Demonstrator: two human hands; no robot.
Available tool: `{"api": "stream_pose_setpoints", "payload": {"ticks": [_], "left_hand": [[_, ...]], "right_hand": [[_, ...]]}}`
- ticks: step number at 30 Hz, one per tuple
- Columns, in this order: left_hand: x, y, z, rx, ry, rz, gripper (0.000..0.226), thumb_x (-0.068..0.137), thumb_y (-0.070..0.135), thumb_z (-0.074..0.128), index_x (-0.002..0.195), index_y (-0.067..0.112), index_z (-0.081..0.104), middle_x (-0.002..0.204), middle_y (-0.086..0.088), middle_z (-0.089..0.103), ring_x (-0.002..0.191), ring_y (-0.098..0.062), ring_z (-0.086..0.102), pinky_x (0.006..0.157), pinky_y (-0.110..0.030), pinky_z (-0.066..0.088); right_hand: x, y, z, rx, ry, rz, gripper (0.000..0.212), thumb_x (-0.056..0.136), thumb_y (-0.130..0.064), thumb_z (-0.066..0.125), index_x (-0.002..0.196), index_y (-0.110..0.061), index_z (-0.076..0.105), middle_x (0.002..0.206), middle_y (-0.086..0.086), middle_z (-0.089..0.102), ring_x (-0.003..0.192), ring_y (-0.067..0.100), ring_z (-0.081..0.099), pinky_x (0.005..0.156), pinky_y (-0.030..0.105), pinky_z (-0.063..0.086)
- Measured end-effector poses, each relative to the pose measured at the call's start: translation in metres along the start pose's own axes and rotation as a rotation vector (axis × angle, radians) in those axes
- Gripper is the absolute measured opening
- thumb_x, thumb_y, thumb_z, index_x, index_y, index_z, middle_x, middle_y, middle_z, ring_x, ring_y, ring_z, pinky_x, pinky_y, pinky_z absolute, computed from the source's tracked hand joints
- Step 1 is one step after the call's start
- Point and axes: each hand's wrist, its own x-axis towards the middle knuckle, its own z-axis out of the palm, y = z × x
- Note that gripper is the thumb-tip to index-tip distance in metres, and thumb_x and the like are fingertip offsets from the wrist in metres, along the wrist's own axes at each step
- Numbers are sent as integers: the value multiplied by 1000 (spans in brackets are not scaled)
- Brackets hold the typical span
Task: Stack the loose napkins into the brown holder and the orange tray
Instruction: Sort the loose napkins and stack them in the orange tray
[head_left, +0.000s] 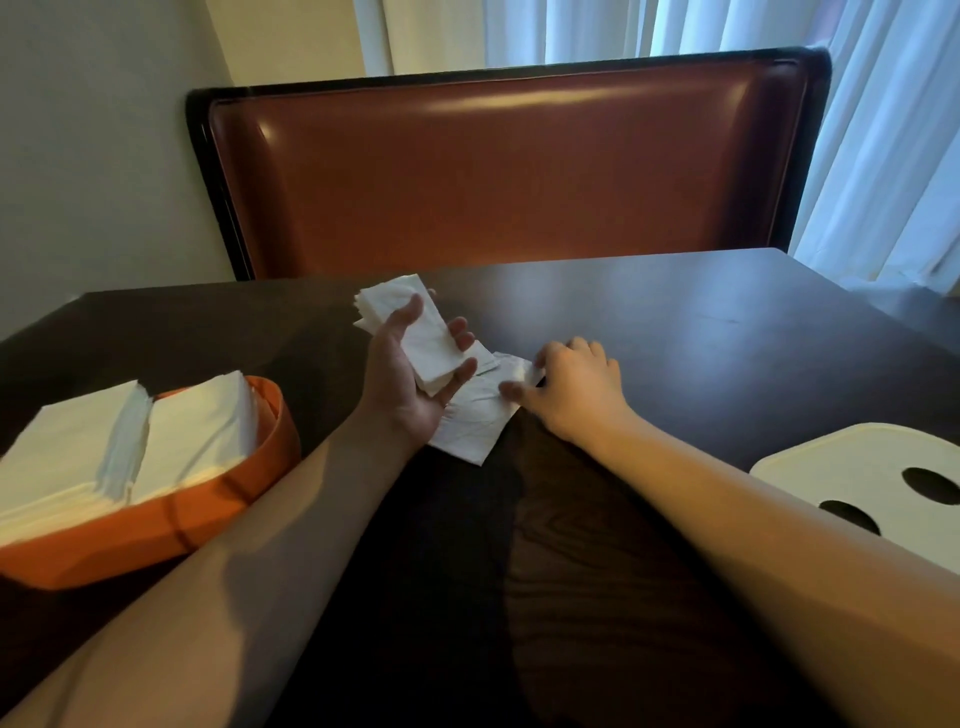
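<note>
Gripping a napkin stack (415, 332), the left hand (410, 379); right hand (571, 387) pinches a napkin (475, 415) on the dark table (675, 322).

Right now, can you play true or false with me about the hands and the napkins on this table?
1. The left hand holds a small stack of napkins. True.
2. The orange tray has no napkins in it. False: two white piles fill it.
3. The right hand pinches a loose napkin lying on the table. True.
4. The orange tray sits by the right arm. False: it is beside the left arm.
</note>
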Motion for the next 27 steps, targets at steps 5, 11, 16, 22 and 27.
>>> {"api": "stream_pose_setpoints", "payload": {"ticks": [5,11,16,22,27], "left_hand": [[-1,-3,1,30,-32,-9,30,94,37,56,122,26,55,95,-5,63,91,-19,63,72,-31,56],[1,0,2,62,26,27,33,95,34,57,127,24,56,96,-6,64,96,-21,61,85,-39,50],[2,-2,3,142,-5,24,35,97,36,56,129,23,54,101,-9,66,99,-23,62,92,-44,49],[-6,-5,3,243,-428,-240,65,100,64,27,133,16,56,116,-15,63,103,-31,63,93,-49,50],[-12,-11,9,159,-604,-416,90,82,82,26,129,13,58,115,-16,64,106,-32,63,85,-44,51]], "right_hand": [[-5,0,0,363,-22,-26,24,90,-30,69,72,-15,62,74,-3,61,83,19,60,82,40,48],[-7,3,-23,989,149,72,19,88,-5,68,94,-18,56,93,7,66,84,19,66,64,30,55],[-10,7,-37,1292,42,58,19,90,-2,61,107,0,68,100,15,69,94,28,65,81,39,54],[-17,1,-50,1619,-137,-98,26,90,-3,62,115,2,67,106,16,73,92,26,69,78,33,58],[-24,-5,-45,1371,31,-152,23,92,-12,67,108,4,67,88,16,70,52,20,57,42,26,39]]}}
